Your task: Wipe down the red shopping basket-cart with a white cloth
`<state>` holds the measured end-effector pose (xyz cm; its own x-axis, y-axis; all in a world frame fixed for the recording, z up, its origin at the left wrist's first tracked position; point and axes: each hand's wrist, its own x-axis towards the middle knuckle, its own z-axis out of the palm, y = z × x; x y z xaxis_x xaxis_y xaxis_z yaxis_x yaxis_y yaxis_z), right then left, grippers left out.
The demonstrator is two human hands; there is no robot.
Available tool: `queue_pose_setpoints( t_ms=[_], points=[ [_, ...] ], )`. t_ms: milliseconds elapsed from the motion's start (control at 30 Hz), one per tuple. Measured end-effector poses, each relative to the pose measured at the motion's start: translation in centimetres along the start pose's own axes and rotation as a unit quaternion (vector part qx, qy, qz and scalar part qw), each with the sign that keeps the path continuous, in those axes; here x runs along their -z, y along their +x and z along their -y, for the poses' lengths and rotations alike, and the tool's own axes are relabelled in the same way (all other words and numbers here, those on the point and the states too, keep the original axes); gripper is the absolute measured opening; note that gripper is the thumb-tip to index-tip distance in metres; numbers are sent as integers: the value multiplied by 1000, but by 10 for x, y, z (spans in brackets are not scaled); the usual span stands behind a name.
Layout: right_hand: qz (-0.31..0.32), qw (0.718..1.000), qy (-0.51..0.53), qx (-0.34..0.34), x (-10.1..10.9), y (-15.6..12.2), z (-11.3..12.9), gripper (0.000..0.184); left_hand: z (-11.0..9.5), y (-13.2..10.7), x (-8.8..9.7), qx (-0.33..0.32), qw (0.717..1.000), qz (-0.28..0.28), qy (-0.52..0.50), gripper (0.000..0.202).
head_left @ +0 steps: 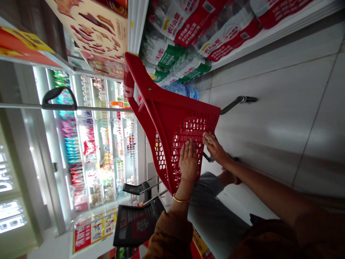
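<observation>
A lit display fridge [140, 154] stands at far left. A red basket [167, 118] sits mid-view, its mesh side showing, with bagged water bottles [175, 36] beyond. The left hand [188, 160] lies flat on the mesh, fingers spread, not gripping. The right hand [213, 148] curls at the mesh edge, apparently grasping it.

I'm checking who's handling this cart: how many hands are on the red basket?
2. The left hand lies flat on the red plastic mesh basket, and the right hand sits at the basket's mesh edge. No other hands show.
</observation>
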<state>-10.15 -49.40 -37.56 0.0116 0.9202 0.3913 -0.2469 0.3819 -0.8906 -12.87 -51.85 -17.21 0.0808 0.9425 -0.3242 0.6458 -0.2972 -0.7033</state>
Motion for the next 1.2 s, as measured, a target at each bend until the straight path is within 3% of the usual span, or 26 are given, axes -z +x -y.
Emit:
queue_pose_setpoints(
  t_ms=[133,433,867,967,1200],
  points=[
    [-15,1000,7,-7,0,-1,7,52,2,-3,2,5,1000,6,1,45],
    [23,995,85,43,-21,25,67,57,15,-11,8,25,1000,-7,10,47],
    [44,997,52,-27,-15,-13,22,46,24,-15,8,21,1000,10,17,51],
    [38,998,53,-17,-17,-9,30,46,27,-17,8,23,999,12,21,50],
    [56,993,101,23,-29,29,78,50,31,-21,11,32,999,-3,18,50]
  ],
)
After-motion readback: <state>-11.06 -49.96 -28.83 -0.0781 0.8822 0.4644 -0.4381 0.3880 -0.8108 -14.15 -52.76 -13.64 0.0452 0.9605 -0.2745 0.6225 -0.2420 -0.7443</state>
